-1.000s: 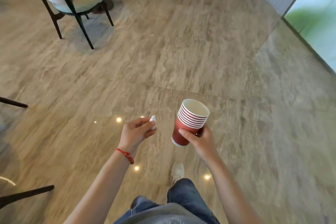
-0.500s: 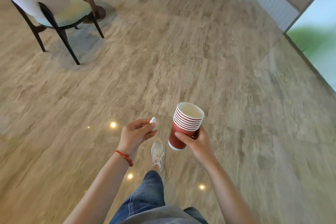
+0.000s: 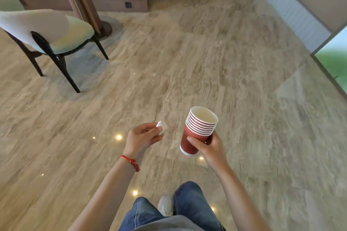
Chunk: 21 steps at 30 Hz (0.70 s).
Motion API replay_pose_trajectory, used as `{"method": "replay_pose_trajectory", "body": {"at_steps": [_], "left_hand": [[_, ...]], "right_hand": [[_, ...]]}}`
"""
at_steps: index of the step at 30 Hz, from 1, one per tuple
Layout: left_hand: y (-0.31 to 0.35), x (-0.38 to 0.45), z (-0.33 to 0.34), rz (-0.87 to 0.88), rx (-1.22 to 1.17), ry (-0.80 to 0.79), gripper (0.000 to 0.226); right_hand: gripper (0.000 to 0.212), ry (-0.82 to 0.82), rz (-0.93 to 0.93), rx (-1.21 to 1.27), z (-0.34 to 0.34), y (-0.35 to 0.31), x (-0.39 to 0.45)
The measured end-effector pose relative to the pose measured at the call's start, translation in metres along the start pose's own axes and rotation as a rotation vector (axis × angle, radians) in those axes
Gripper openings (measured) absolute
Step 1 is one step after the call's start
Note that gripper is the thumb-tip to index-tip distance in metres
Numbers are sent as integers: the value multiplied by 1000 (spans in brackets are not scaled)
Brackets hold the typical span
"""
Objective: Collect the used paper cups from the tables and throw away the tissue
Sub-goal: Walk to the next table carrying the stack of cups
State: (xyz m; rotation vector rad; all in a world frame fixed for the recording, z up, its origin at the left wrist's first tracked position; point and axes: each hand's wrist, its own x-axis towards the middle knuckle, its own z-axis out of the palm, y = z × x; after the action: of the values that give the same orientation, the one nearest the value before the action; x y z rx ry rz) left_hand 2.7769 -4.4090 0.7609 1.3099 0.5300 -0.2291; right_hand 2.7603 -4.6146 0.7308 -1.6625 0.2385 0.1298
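Observation:
My right hand (image 3: 210,148) grips a stack of several nested red paper cups (image 3: 199,129) with white rims, held upright and slightly tilted in front of me. The top cup looks empty. My left hand (image 3: 140,139), with a red string bracelet on the wrist, pinches a small crumpled white tissue (image 3: 160,127) between thumb and fingertips. The two hands are side by side, a short gap apart, above a polished stone floor. My jeans and one white shoe show at the bottom edge.
A pale upholstered chair with dark legs (image 3: 52,32) stands at the left. Behind it rises a round table's brown pedestal (image 3: 84,3). A white wall and cabinet fronts (image 3: 300,11) run along the right, with a glass pane (image 3: 336,58) beyond. Open floor lies ahead.
I have walked forward: the chair and table pedestal have come closer and lower in the view. Both hands hold the same things in about the same pose.

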Motion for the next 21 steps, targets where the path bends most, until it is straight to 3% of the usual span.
{"method": "replay_pose_trajectory", "body": {"at_steps": [4, 17, 21], "left_hand": [[29, 71, 32, -2, 0, -3, 3], [177, 314, 135, 73, -14, 68, 3], [210, 377, 148, 59, -30, 87, 3]], "right_hand": [[55, -24, -5, -2, 1, -12, 83], [38, -119, -59, 20, -16, -103, 391], [43, -140, -52, 13, -4, -118, 465]]}}
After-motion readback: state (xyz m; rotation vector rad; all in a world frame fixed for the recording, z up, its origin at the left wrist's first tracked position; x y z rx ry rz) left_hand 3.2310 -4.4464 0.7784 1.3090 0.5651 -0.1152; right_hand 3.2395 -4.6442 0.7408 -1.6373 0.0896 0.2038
